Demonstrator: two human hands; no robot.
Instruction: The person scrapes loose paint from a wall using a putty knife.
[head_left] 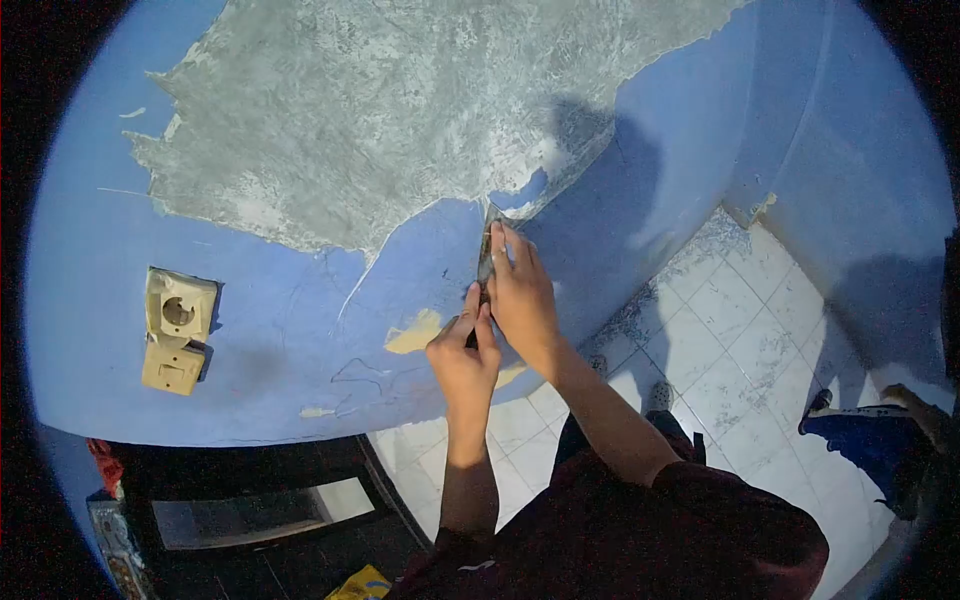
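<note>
Both of my hands are on a narrow scraper held against the blue painted wall. Its tip meets the lower edge of a large bare grey patch, beside a small curled piece of blue paint. My right hand is closed along the scraper, its fingers stretched toward the tip. Lower down, my left hand is closed at the dark handle end, with fingertips pressed to it. The fingers hide much of the tool.
A cream socket and a switch stick out from the wall at left. Below is a dark piece of furniture with a pale panel. Paint flakes litter the white tiled floor. Another person in blue is at far right.
</note>
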